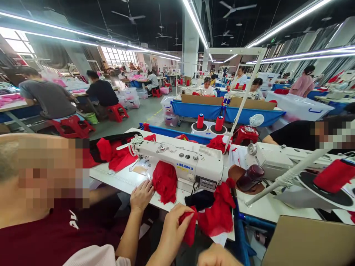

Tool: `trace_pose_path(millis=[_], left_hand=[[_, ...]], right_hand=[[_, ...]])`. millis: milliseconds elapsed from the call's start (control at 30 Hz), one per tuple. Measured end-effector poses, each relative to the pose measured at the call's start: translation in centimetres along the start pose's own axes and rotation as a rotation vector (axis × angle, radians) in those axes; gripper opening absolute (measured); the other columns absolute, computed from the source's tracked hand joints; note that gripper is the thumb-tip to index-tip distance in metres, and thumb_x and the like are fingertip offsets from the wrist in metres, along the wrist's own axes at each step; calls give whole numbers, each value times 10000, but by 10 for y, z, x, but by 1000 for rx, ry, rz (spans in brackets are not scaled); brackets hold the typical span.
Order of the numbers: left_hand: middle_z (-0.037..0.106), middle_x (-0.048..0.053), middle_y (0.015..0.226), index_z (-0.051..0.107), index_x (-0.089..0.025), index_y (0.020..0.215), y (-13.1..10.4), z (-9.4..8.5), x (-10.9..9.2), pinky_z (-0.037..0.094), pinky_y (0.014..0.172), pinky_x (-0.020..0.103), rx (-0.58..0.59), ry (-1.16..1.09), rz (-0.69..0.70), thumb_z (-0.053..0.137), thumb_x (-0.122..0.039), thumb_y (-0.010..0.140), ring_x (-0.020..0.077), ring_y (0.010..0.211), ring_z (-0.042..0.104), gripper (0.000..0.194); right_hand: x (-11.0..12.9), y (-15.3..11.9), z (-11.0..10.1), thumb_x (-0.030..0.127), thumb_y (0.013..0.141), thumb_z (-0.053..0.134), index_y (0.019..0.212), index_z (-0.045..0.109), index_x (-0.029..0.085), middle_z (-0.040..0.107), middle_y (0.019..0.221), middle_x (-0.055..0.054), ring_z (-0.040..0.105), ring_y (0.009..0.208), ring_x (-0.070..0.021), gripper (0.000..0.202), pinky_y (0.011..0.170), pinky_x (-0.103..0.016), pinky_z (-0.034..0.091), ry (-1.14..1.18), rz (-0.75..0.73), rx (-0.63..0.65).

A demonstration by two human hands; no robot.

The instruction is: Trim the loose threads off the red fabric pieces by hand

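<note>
Bench [115,178] carries sewing machine [206,157]. Red heap [217,214] at near right corner, could slide off if pulled. Left hand [174,223] pinches red piece [190,232] by near edge; loose pinch may drop it. Right hand [217,256] blurred, grip cannot tell.

L hand [173,226], btm ctr, pinches red fabric piece [190,232]; R hand [217,256] blurred, cut off at btm edge. White JUKI sewing mach. [180,157] mid-frame on white table [112,179]; co-worker's hand [142,194] rests at table's front edge, just beside red cloth bundle [165,183]. Black cloth [199,200] below mach. head's R end. Cardboard [307,242] lower R corner. Ceiling fan [129,17] upper L-ctr.
</note>
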State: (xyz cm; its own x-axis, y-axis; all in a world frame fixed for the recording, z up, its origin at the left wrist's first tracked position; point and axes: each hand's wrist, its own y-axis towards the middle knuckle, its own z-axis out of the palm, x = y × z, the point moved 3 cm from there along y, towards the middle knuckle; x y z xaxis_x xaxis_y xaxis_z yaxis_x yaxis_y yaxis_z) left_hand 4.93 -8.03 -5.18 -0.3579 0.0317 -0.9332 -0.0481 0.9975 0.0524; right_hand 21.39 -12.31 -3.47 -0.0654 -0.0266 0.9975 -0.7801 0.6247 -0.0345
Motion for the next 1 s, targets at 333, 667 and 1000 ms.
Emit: trace_pose_path(millis=[333,667,1000], left_hand=[[682,47,755,726,-187,755,-23,9,-39,429,688,270,100,-179,-3,661,-245,757,185,730,600,87],[547,15,676,665,-154,641,-23,12,-35,384,655,263,16,-265,-53,657,-355,782,151,684,507,246],[621,-21,717,688,-177,796,-27,28,-32,383,603,225,235,-586,-338,731,-380,714,110,639,505,223]], right_hand=[[4,-5,-41,448,906,549,631,534,187,450,608,35,401,521,-111,379,477,-216,327,-395,-115,-536],[-1,-9,-36,465,847,610,586,547,187,450,549,37,393,500,-113,386,468,-228,328,-222,-57,-759],[-3,-17,-43,528,796,653,751,626,182,592,614,13,506,509,-125,350,486,-239,430,50,144,-690]])
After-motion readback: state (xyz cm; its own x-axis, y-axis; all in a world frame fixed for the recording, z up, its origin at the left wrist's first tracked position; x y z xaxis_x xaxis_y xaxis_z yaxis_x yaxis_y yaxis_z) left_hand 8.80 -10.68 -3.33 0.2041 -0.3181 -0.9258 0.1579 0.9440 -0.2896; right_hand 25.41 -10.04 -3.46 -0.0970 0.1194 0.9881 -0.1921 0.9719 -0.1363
